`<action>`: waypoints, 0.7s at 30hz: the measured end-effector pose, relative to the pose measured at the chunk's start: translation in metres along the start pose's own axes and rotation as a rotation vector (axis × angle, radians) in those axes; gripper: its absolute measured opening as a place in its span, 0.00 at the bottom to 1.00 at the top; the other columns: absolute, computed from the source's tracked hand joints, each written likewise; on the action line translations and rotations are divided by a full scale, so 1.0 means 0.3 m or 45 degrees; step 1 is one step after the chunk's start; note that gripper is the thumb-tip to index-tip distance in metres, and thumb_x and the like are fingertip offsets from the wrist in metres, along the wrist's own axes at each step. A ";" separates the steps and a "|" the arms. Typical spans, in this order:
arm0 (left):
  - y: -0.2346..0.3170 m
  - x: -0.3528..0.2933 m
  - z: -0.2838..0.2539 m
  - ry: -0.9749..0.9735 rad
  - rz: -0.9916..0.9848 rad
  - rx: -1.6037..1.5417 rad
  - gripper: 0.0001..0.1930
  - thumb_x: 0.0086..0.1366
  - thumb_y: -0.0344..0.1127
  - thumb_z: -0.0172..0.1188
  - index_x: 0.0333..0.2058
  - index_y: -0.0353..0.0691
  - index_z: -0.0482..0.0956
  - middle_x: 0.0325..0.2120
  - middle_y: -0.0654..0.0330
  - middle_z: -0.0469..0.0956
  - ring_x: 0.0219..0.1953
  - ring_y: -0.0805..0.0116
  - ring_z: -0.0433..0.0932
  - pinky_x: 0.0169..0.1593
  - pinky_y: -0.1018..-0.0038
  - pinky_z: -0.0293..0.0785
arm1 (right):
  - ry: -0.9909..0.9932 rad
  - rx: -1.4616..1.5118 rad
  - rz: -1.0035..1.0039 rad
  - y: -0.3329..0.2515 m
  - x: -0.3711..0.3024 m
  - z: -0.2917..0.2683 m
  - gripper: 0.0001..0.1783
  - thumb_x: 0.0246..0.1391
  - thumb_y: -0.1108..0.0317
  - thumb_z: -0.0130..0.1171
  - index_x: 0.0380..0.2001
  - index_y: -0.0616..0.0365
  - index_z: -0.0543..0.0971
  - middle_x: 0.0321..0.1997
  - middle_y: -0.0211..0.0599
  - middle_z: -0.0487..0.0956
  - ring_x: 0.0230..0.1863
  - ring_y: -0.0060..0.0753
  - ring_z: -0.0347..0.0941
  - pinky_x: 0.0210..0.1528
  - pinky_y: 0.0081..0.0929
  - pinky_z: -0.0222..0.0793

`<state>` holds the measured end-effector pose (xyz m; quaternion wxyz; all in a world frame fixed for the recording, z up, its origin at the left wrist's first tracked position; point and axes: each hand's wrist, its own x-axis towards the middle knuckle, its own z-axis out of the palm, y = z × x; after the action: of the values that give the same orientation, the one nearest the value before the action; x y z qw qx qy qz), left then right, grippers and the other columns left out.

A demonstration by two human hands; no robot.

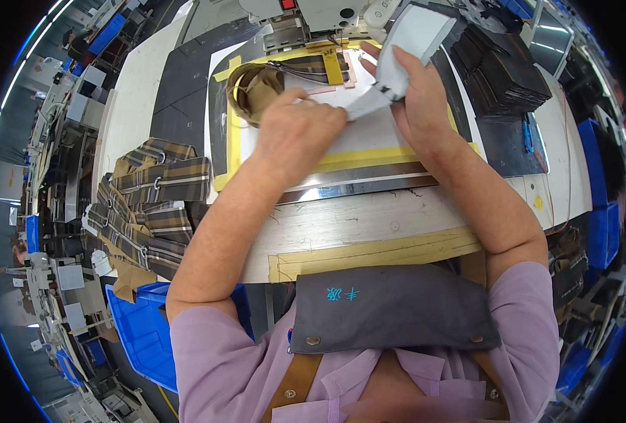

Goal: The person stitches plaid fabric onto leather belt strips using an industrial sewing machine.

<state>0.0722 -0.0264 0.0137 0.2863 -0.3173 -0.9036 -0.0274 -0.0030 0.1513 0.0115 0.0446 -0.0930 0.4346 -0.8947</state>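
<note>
A pale grey-white piece (415,39) with a dark edge is held up in front of me; it narrows to a bent strip near my left hand. My left hand (300,135) is closed, pinching the strip's lower end. My right hand (422,95) grips the piece's middle, thumb in front and fingers partly behind it. Just beyond my left hand sits a coiled tan fabric strap (256,90). Beside it a plaid piece with a zipper (306,68) lies under a yellow clamp plate (333,65), on a white work sheet (359,144) edged in yellow tape.
A sewing machine head (327,17) stands at the far edge. Stacked dark panels (503,74) and a blue pen-like tool (527,132) lie at right. Plaid fabric pieces (161,180) are heaped at left, above a blue bin (144,338). A metal strip (359,187) crosses the table.
</note>
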 end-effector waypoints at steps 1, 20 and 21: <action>0.020 0.021 0.032 -0.053 0.022 0.017 0.06 0.56 0.31 0.61 0.34 0.45 0.82 0.24 0.66 0.80 0.29 0.68 0.81 0.46 0.71 0.72 | 0.086 -0.086 0.079 -0.013 0.012 -0.024 0.21 0.67 0.62 0.51 0.56 0.64 0.71 0.53 0.44 0.78 0.58 0.40 0.74 0.60 0.30 0.71; -0.054 0.074 0.072 -0.044 0.065 -0.191 0.02 0.53 0.29 0.60 0.26 0.46 0.78 0.23 0.67 0.77 0.32 0.70 0.79 0.42 0.72 0.70 | -1.235 -2.107 -0.634 -0.126 0.297 -0.155 0.18 0.43 0.61 0.73 0.42 0.41 0.89 0.55 0.40 0.77 0.57 0.41 0.67 0.61 0.34 0.66; -0.058 0.076 0.078 -0.045 0.067 -0.194 0.02 0.53 0.29 0.60 0.26 0.46 0.78 0.23 0.67 0.77 0.32 0.70 0.79 0.42 0.72 0.70 | -1.233 -2.108 -0.631 -0.122 0.308 -0.155 0.18 0.43 0.61 0.73 0.42 0.41 0.89 0.55 0.40 0.77 0.57 0.41 0.67 0.61 0.34 0.66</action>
<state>0.0358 -0.0222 0.0088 0.2459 -0.3623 -0.8952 -0.0831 -0.1031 0.1948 0.0239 -0.0500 -0.5388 0.8259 -0.1583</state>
